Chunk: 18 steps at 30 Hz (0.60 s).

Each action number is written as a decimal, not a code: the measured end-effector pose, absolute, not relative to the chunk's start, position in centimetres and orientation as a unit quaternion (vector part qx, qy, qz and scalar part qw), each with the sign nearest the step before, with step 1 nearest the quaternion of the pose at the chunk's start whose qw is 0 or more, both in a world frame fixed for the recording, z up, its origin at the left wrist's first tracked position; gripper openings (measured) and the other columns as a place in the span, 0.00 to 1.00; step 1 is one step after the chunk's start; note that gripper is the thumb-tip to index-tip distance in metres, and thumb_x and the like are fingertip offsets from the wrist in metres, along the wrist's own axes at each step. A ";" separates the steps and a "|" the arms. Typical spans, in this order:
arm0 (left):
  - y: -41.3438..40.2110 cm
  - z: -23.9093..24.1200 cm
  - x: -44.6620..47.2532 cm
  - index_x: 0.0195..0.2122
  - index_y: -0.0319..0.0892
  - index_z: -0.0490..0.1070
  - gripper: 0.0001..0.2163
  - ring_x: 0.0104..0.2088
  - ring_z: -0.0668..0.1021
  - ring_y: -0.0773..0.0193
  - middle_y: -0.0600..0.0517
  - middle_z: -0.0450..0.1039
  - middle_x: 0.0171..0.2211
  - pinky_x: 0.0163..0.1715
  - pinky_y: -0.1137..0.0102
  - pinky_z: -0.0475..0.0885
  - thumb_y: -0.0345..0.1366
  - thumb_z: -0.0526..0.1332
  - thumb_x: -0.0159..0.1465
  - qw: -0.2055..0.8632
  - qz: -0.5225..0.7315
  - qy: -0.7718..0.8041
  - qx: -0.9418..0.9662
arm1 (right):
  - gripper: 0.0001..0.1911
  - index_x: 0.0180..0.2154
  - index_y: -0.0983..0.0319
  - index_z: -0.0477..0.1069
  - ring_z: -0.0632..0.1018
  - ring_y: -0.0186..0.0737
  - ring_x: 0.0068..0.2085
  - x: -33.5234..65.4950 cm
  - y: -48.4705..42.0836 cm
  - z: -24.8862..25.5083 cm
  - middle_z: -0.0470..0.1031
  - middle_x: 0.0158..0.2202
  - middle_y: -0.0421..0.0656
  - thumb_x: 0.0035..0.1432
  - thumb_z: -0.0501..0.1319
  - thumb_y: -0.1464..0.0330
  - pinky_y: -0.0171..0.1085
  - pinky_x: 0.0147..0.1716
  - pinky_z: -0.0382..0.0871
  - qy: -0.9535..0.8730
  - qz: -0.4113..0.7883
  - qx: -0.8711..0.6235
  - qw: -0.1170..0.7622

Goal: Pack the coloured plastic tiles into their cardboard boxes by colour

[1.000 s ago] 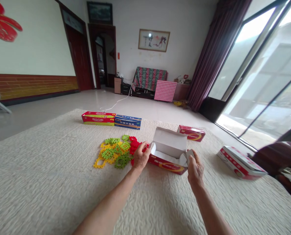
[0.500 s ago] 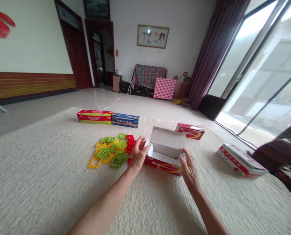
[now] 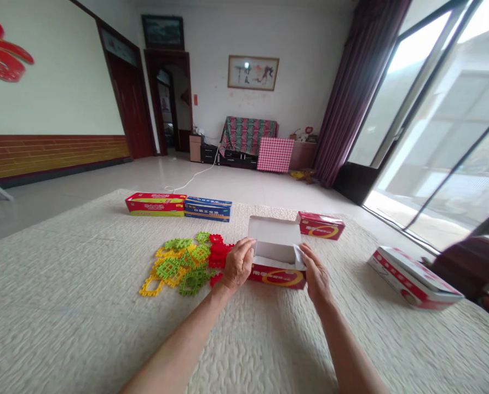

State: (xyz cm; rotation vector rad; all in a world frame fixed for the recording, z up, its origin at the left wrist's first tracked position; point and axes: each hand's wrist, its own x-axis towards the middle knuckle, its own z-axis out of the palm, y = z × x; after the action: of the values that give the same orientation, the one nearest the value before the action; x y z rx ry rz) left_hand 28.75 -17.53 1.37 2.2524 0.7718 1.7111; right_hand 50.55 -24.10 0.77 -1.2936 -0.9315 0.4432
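Note:
A red cardboard box (image 3: 277,277) stands on the quilted mat with its lid raised at the back, showing a pale inside. My left hand (image 3: 239,264) is closed at the box's left end, its fingers over the side flap. At the right end, my right hand (image 3: 315,272) pinches the white side flap, which leans inward. Just left of my left hand lies a pile of yellow and green plastic building pieces (image 3: 174,265), with red plastic pieces (image 3: 218,253) beside them, partly behind the hand.
A red-and-yellow box (image 3: 156,205) and a blue box (image 3: 207,209) stand end to end at the mat's far side. A closed red box (image 3: 321,225) sits behind the open one. Farther right is a white-and-red box (image 3: 414,278) on the mat (image 3: 84,306).
The box's side flaps have been pushed inward, and my left hand now covers the left one. The view has tilted up slightly.

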 end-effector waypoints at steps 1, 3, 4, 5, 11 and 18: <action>-17.6 1.0 28.8 0.49 0.38 0.71 0.14 0.51 0.76 0.58 0.42 0.75 0.48 0.52 0.61 0.72 0.28 0.51 0.65 0.089 0.587 0.260 0.762 | 0.26 0.51 0.59 0.72 0.75 0.52 0.51 50.8 -23.9 0.4 0.74 0.53 0.48 0.51 0.61 0.57 0.48 0.47 0.70 -0.395 0.224 -0.573 0.682; -17.8 0.4 28.9 0.51 0.38 0.70 0.16 0.54 0.73 0.57 0.41 0.72 0.51 0.54 0.59 0.71 0.27 0.51 0.64 0.060 0.597 0.262 0.756 | 0.34 0.58 0.58 0.65 0.78 0.51 0.46 51.3 -23.8 -0.3 0.75 0.51 0.48 0.48 0.63 0.60 0.46 0.39 0.73 -0.372 0.271 -0.565 0.685; -17.8 0.2 29.0 0.52 0.38 0.69 0.17 0.55 0.73 0.56 0.40 0.72 0.52 0.55 0.58 0.70 0.27 0.51 0.63 0.052 0.600 0.267 0.752 | 0.36 0.59 0.57 0.63 0.78 0.50 0.45 51.5 -23.7 -0.5 0.75 0.51 0.48 0.47 0.64 0.61 0.45 0.38 0.74 -0.368 0.287 -0.560 0.684; -17.8 0.0 29.1 0.52 0.38 0.69 0.17 0.55 0.72 0.55 0.40 0.71 0.52 0.56 0.57 0.69 0.27 0.51 0.63 0.051 0.604 0.273 0.747 | 0.36 0.59 0.57 0.62 0.78 0.50 0.46 51.7 -23.7 -0.6 0.74 0.52 0.48 0.46 0.64 0.62 0.44 0.38 0.74 -0.368 0.295 -0.553 0.686; -17.7 -0.7 29.4 0.53 0.39 0.67 0.18 0.51 0.76 0.56 0.41 0.75 0.49 0.53 0.61 0.72 0.30 0.53 0.62 0.127 0.605 0.311 0.722 | 0.35 0.56 0.51 0.64 0.69 0.50 0.57 51.9 -23.9 0.1 0.67 0.59 0.44 0.43 0.65 0.65 0.44 0.46 0.71 -0.407 0.299 -0.501 0.703; -17.9 -0.6 29.3 0.55 0.40 0.65 0.19 0.50 0.76 0.56 0.41 0.74 0.49 0.50 0.62 0.72 0.32 0.54 0.63 0.184 0.604 0.327 0.704 | 0.32 0.55 0.52 0.63 0.73 0.47 0.50 50.5 -25.3 2.0 0.68 0.55 0.46 0.48 0.67 0.58 0.46 0.48 0.68 -0.484 0.227 -0.543 0.648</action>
State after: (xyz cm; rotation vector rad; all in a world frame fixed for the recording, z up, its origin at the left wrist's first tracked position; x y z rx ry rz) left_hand 29.34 -17.89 -0.58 1.9843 0.9209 1.7026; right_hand 50.48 -25.33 1.99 -1.2351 -1.0999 0.5156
